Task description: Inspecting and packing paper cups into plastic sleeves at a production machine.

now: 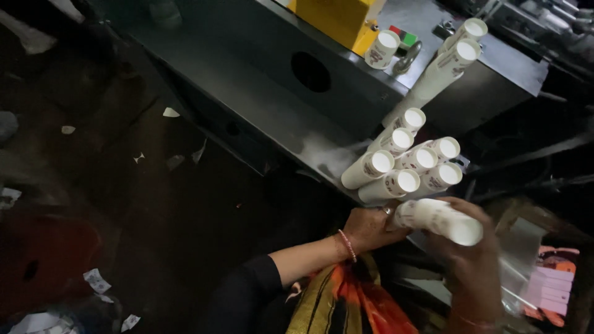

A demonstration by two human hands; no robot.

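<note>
Gripping a white stack of paper cups (438, 221) between both hands, the left hand (369, 227) closed on its near-left end and the right hand (471, 260) wrapped beneath, its long axis ran left-right, just near the clustered cup stacks (405, 167) on the dark surface (260, 105).

Your left hand (366, 227) and right hand (470, 260) meet on the white cup stack (439, 221) at the dark machine top's (247, 80) near edge. Just above, a cluster of lying cup stacks (405, 166) blocks the way forward. Farther up, two long cup stacks (442, 68), a single cup (381, 49) and the yellow box (337, 18) crowd the top's right part. Its left part around the round hole (310, 72) is open. Pink packets (554, 286) close off your right, orange cloth (359, 303) sits below, dim littered floor (124, 198) lies left
</note>
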